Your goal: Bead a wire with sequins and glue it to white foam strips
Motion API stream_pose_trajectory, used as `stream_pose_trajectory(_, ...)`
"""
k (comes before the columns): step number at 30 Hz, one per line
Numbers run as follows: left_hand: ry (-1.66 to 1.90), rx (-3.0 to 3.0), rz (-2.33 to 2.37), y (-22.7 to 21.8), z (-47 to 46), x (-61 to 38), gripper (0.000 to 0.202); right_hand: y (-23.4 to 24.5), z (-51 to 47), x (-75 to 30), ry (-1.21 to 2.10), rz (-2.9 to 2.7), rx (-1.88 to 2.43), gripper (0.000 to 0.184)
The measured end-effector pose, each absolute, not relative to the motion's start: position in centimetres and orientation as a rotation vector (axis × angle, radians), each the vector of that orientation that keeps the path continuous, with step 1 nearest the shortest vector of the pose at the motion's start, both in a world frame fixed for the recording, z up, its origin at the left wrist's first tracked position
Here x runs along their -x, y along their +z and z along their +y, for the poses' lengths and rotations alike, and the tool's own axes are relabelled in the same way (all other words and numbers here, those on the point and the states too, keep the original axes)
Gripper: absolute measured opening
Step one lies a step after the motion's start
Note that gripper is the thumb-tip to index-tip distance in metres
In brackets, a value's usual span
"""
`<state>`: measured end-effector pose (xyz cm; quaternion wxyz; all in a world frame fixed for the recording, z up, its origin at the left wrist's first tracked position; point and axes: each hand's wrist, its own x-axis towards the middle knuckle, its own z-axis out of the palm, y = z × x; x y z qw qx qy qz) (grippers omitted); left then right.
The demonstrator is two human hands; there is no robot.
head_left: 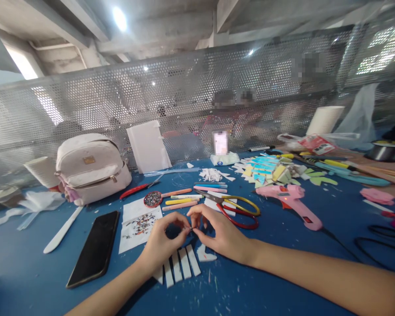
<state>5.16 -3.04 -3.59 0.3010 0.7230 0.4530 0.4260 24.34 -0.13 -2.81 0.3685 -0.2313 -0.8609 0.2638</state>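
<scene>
Over the blue table, my left hand [166, 235] and my right hand [219, 230] meet fingertip to fingertip. Both are closed in a pinch around something tiny and dark, too small to make out. Below them lie several white strips [185, 262], side by side, partly hidden by my left hand. A white cut scrap [206, 254] rests under my right hand. Left of my hands is a white paper [127, 239] with small dark and orange bits [141, 226] on it. Scissors [240, 204] with yellow and red handles lie just beyond my right hand.
A phone [95, 248] and a white plastic knife [62, 230] lie left. Behind are a backpack [88, 164], red pliers [134, 191], a dish of bits [153, 199] and markers [181, 202]. To the right are a pink glue gun [289, 197], its cord, and coloured scraps [266, 169].
</scene>
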Motion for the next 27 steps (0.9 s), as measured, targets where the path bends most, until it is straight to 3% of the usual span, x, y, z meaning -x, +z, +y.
stream_pose_trajectory(27,1.075,-1.917,1.181,-3.44,-3.16,-5.12,0.009,-2.83,-0.05,-24.54,0.603,-2.198,0.583,0.029)
